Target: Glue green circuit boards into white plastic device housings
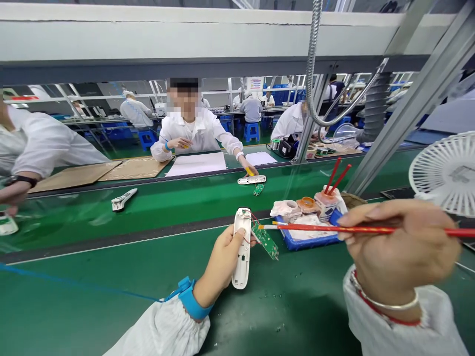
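Note:
My left hand (224,257) is closed around a long white plastic housing (242,269), its thumb on the inner face. A green circuit board (265,241) hangs at a slant beside the housing, joined to it by thin red wires. In my right hand (397,242) is a slim red paintbrush (311,228), pinched and level. Its pale bristle tip reaches the upper end of the circuit board; whether it touches I cannot tell. A blue tray (297,244) with small jars and whitish wads lies just behind the brush.
Two red-handled brushes (334,176) stand in a jar on the tray. A white fan (447,173) is at the right. Across the green belt (185,198), a co-worker's hand (249,168) touches another white housing (252,180). One more housing (124,199) lies on the belt.

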Motion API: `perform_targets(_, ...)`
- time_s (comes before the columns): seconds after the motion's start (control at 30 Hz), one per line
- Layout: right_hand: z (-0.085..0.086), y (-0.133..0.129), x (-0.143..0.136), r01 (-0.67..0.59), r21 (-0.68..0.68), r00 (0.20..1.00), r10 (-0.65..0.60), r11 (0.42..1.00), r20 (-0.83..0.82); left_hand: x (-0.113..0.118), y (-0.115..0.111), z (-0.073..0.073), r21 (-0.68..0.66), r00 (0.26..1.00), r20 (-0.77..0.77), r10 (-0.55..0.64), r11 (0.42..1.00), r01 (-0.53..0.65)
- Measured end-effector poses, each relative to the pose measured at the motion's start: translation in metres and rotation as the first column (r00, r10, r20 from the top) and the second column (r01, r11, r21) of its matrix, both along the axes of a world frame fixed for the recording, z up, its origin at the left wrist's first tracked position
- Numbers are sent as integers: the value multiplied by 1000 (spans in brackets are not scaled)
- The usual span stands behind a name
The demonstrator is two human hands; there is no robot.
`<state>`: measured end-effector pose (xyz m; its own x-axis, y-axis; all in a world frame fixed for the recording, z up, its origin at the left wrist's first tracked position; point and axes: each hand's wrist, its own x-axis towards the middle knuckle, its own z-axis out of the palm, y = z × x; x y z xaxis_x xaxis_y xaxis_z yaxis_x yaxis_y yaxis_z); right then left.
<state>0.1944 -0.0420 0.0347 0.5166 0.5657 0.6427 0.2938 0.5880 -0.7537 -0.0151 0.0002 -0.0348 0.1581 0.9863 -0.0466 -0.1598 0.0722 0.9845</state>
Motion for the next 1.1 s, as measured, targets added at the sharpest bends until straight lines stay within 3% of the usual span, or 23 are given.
perform_targets(0.1,5,11,-16,-69,226,994,85,972,-64,1,-2,3,-21,998,65,-6,1000,7)
perform_targets(0.27,7,14,-17,-52,237,992,78,970,-98,-2,-3,3,-25,987,136,-81,996,85)
perform_targets(0.53,11,21,-7,179,289,979,-143,940,-143,-6,-2,0,37,982,173,-80,996,75)
perform_targets(0.77,16,27,11,106,324,992,-77,940,-100,-17,21,2,24,981,192,35,999,-40)
perform_targets(0.87,16,34,25,31,202,988,0,979,-152,-23,31,4,-3,961,263,89,996,-92)
perform_targets(0.97,0,47,48,-93,-53,930,68,994,-361,-27,34,8,-40,940,319,123,992,-117)
perform_targets(1.03,-21,56,64,-235,-260,840,60,937,-540,-29,34,11,-64,922,360,142,990,-128)
perform_targets(1.1,-48,61,75,-290,-352,808,30,890,-588,-31,34,13,-90,902,404,154,988,-129)
